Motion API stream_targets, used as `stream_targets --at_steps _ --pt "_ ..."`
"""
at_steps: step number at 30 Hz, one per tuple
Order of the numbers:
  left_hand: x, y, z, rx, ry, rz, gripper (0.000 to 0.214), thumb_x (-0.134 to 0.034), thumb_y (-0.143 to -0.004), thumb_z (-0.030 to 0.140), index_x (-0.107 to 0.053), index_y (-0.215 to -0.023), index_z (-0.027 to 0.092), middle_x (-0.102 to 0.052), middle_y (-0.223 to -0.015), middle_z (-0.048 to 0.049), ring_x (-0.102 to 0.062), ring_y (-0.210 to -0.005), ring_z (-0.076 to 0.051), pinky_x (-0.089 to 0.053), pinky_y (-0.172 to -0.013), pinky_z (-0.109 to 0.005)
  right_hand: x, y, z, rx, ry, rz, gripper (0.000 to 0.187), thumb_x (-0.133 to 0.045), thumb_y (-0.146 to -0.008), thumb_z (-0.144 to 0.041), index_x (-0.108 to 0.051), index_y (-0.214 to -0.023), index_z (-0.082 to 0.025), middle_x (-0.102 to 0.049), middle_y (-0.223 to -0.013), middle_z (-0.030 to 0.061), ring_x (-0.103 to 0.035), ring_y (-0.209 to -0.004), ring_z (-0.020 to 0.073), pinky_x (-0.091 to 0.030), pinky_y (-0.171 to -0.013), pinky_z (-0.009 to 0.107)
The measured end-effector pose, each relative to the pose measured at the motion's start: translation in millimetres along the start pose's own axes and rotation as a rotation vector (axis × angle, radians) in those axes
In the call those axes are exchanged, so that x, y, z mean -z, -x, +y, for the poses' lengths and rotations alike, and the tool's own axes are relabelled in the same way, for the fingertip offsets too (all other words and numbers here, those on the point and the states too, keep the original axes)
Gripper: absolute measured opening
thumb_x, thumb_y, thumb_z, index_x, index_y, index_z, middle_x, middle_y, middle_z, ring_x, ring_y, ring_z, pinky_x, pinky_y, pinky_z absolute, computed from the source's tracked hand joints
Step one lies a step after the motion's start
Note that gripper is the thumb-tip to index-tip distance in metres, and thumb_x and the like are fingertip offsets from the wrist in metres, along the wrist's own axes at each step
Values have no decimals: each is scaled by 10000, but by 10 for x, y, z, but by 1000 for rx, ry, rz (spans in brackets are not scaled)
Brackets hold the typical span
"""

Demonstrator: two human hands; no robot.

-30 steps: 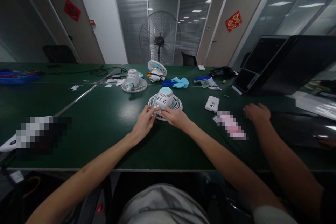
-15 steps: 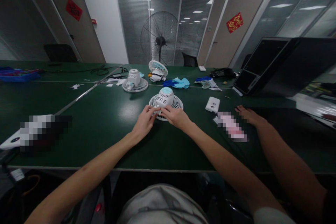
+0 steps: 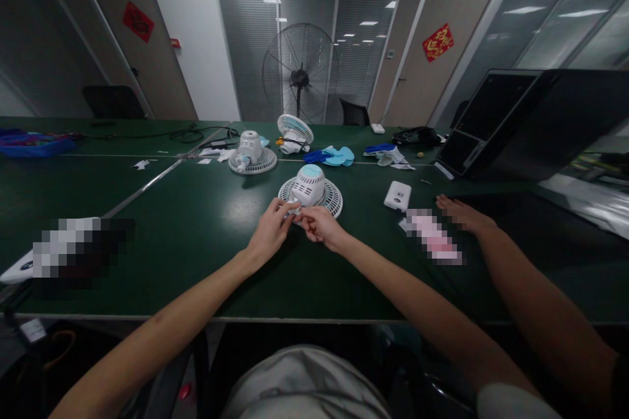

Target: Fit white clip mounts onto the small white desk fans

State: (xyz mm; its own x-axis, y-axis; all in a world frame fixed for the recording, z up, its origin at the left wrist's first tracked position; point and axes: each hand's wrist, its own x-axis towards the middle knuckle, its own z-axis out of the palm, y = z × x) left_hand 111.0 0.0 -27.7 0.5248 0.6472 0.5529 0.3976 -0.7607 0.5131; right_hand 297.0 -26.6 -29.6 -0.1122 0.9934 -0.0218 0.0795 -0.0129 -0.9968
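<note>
A small white fan head (image 3: 308, 184) with a light blue cap lies grille-down on the green table in front of me. My left hand (image 3: 271, 226) is closed, its thumb and fingers pinching a small white part at the near side of the fan. Beside it, my right hand (image 3: 323, 226) is closed too, fingers curled and tips pressed together at the same part. Whatever sits between the right fingertips is too small to make out. Both hands hide the near rim of the grille.
Behind are another fan head (image 3: 252, 156), a small fan (image 3: 295, 133) and light blue fan blades (image 3: 339, 156). A white power bank (image 3: 398, 196) lies to the right, near another person's hand (image 3: 464, 215). A black computer case (image 3: 531, 124) stands at far right.
My right hand has drawn back slightly toward me, and its fingers have curled in from lying over the fan's near edge. My left hand stays nearly in place.
</note>
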Motion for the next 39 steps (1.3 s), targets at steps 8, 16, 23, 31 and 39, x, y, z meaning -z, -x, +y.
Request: stream_targets --at_steps 8,16,23,31,39 --pt "-11 -6 7 -9 -25 -17 359 -504 -1016 161 -594 -1348 263 -548 -1181 -72 -637 -1040 -211 -552 -917 -341 114 -56 7 -64 -55 -50 348 -519 -948 -445 -648 -818 -149 -493 -528 -49 -309 -311 57 -202 -300 187" --pt "-33 -94 -146 64 -1 75 256 -575 -1006 292 -620 -1256 252 -564 -1217 -81 -655 -1042 -229 -564 -907 -360 176 20 -12 224 112 314 487 -528 -967 -581 -647 -713 -182 -520 -512 -38 -445 -359 78 -301 -364 203" --pt "382 -296 -638 343 -185 209 264 -630 -897 196 -697 -1143 260 -662 -1162 -72 -664 -1007 -263 -525 -911 -375 383 51 42 346 275 512 521 -518 -986 -598 -667 -704 -186 -557 -546 -16 -517 -433 113 -392 -439 228" --pt "1381 -127 -1316 781 -351 360 285 -728 -785 256 -739 -1067 220 -716 -1072 -109 -663 -925 -318 -519 -803 -402 384 35 135 338 357 454 567 -448 -1015 -636 -675 -742 -195 -594 -571 -3 -576 -446 131 -461 -449 238" --pt "1853 141 -1625 925 -504 563 385 -707 -785 204 -667 -1163 141 -649 -1114 -162 -588 -1093 -391 -495 -904 -581 346 6 164 307 439 376 522 -459 -1034 -559 -687 -730 -201 -613 -568 -11 -611 -456 134 -477 -481 243"
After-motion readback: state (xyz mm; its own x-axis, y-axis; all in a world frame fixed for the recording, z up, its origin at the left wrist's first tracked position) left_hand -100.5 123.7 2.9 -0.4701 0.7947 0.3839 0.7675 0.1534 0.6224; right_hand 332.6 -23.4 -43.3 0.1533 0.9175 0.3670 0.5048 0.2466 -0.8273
